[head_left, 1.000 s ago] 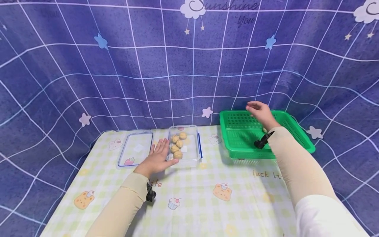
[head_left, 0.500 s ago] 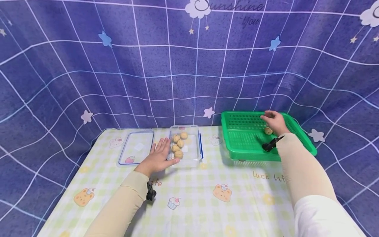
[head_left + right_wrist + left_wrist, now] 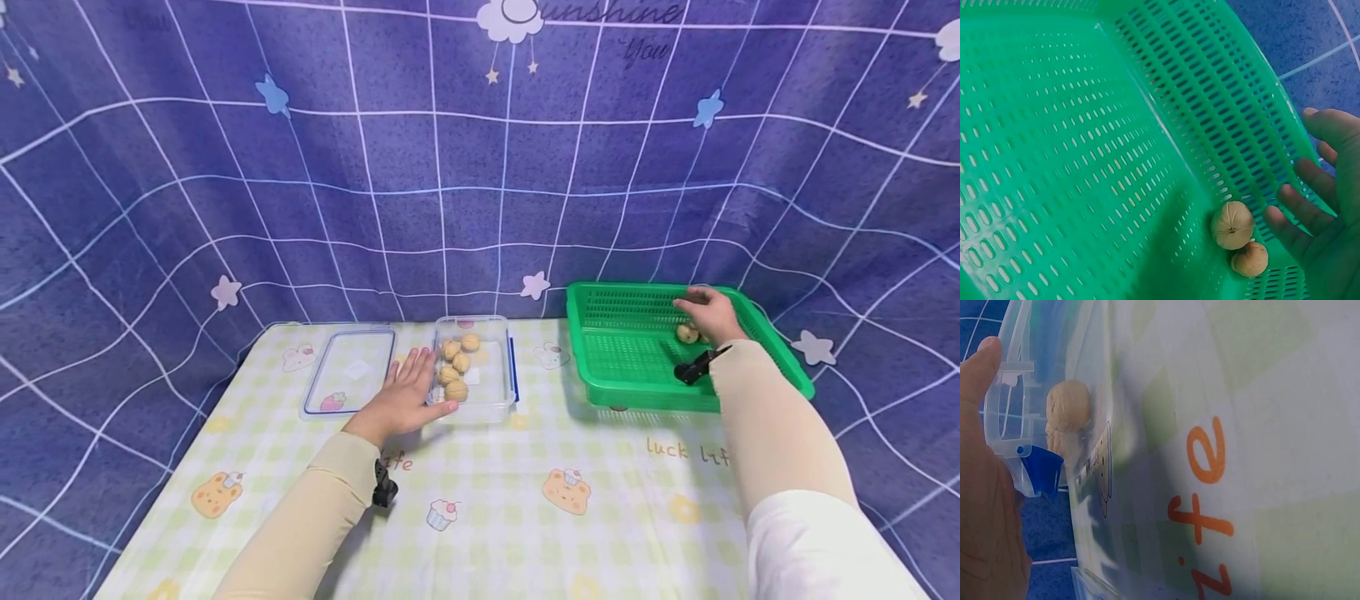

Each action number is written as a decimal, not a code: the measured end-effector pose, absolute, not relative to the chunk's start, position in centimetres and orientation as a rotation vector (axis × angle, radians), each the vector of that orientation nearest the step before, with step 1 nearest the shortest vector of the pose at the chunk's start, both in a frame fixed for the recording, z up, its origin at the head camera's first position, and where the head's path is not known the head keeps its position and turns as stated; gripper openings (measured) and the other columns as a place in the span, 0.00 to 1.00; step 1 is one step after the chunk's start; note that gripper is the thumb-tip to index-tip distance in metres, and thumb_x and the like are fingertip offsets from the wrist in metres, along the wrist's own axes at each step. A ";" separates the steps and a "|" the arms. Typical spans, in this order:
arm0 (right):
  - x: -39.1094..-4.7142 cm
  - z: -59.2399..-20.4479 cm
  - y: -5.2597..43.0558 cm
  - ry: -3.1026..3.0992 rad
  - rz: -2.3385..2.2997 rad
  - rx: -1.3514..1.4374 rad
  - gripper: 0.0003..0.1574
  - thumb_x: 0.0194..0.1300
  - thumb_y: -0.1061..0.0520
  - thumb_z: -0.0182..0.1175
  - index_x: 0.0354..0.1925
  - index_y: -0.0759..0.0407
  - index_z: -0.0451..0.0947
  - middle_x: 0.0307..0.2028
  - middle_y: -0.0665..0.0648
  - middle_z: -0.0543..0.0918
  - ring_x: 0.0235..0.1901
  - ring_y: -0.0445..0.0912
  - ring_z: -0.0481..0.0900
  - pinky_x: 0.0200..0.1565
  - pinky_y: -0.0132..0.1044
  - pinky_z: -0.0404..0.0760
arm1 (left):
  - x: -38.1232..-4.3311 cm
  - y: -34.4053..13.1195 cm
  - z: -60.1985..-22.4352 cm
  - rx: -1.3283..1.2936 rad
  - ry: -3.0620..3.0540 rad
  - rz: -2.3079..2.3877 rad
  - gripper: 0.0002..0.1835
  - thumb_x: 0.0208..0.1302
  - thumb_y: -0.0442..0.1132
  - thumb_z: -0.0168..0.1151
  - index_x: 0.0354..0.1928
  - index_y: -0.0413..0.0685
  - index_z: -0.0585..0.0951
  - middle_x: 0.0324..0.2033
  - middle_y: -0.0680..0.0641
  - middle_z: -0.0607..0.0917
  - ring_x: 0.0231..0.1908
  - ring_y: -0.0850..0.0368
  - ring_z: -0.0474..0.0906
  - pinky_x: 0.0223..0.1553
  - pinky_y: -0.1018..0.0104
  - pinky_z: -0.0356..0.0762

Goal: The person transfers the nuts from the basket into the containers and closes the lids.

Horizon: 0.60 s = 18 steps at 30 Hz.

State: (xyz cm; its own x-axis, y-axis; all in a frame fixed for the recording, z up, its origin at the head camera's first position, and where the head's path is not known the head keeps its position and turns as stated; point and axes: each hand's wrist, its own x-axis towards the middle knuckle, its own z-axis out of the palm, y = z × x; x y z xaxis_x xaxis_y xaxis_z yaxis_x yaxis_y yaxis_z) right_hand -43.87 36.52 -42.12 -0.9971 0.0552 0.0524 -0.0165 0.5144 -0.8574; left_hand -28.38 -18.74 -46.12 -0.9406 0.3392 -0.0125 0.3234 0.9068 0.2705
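My left hand lies with straight, spread fingers against the left side of a clear plastic box, thumb along its front. Several walnuts sit in the box's left half. Over the right part of a green plastic basket hovers my right hand, its fingers loosely bent and holding nothing. Below those fingers, in the right wrist view, two walnuts touch: a larger walnut and a smaller walnut. A gap shows between fingertips and nuts.
A clear lid with a blue seal lies left of the box. A blue clip hangs at the box's right side. The checked tablecloth covers the table, and a blue patterned curtain stands behind.
My right hand has moved right and lower over the basket, toward the walnuts there. The left hand keeps its place at the box. The head view has shifted slightly.
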 end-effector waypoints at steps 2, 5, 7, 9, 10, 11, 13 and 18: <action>-44.0 -42.3 36.7 -2.686 1.500 -0.028 0.45 0.74 0.43 0.57 0.75 0.70 0.57 0.71 0.74 0.64 0.68 0.67 0.65 0.64 0.55 0.70 | -28.4 -18.7 -46.2 0.523 3.010 0.420 0.55 0.71 0.67 0.50 0.79 0.35 0.39 0.79 0.37 0.38 0.79 0.42 0.28 0.75 0.37 0.28; -44.0 -42.5 36.8 -2.714 1.496 -0.024 0.44 0.75 0.46 0.57 0.74 0.72 0.58 0.70 0.76 0.64 0.68 0.68 0.65 0.64 0.56 0.70 | -28.5 -18.8 -46.4 0.527 3.019 0.419 0.55 0.71 0.67 0.50 0.79 0.35 0.39 0.80 0.37 0.40 0.79 0.41 0.29 0.75 0.37 0.29; -44.0 -42.6 36.9 -2.749 1.474 -0.020 0.44 0.74 0.47 0.58 0.74 0.73 0.58 0.70 0.78 0.64 0.68 0.70 0.64 0.64 0.58 0.70 | -28.5 -18.8 -46.5 0.522 3.018 0.411 0.55 0.71 0.69 0.48 0.80 0.36 0.38 0.80 0.37 0.39 0.79 0.42 0.29 0.75 0.38 0.29; -44.0 -42.7 36.9 -2.774 1.451 -0.017 0.44 0.74 0.47 0.59 0.73 0.73 0.58 0.69 0.78 0.64 0.68 0.70 0.64 0.64 0.58 0.70 | -28.5 -18.8 -46.5 0.520 3.016 0.409 0.55 0.71 0.69 0.48 0.80 0.37 0.38 0.80 0.37 0.39 0.79 0.43 0.28 0.75 0.38 0.29; -44.0 -42.7 37.0 -2.794 1.422 -0.013 0.44 0.74 0.46 0.58 0.73 0.74 0.58 0.68 0.79 0.64 0.67 0.71 0.64 0.63 0.59 0.70 | -28.5 -18.8 -46.5 0.518 3.014 0.406 0.56 0.71 0.70 0.48 0.80 0.37 0.38 0.80 0.38 0.39 0.79 0.43 0.28 0.75 0.38 0.29; -44.0 -42.8 37.1 -2.804 1.410 -0.012 0.44 0.74 0.47 0.58 0.73 0.75 0.58 0.68 0.79 0.65 0.67 0.71 0.64 0.63 0.59 0.70 | -28.4 -18.8 -46.4 0.517 3.012 0.411 0.56 0.71 0.70 0.48 0.80 0.37 0.38 0.80 0.38 0.39 0.79 0.43 0.28 0.75 0.38 0.29; -44.1 -42.9 37.2 -2.821 1.374 -0.017 0.44 0.73 0.46 0.59 0.72 0.75 0.60 0.67 0.79 0.66 0.66 0.71 0.65 0.63 0.60 0.70 | -28.4 -18.9 -46.4 0.522 3.016 0.417 0.55 0.71 0.69 0.49 0.80 0.36 0.39 0.80 0.37 0.40 0.79 0.41 0.29 0.75 0.37 0.30; -44.4 -43.2 37.6 -2.897 1.234 -0.067 0.43 0.72 0.46 0.59 0.70 0.75 0.62 0.65 0.80 0.68 0.64 0.72 0.67 0.63 0.62 0.70 | -28.3 -18.8 -46.2 0.520 3.012 0.415 0.56 0.71 0.70 0.48 0.79 0.36 0.39 0.80 0.36 0.41 0.79 0.41 0.31 0.75 0.37 0.31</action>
State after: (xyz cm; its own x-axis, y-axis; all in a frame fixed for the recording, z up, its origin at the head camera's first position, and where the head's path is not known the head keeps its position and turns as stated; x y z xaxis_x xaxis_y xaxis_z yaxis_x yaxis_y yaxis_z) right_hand -44.44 37.63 -43.21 -0.9991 0.0361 -0.0237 0.0421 0.6920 -0.7207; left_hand -28.32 -18.78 -46.23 -0.9416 0.3365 -0.0105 0.3211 0.9071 0.2721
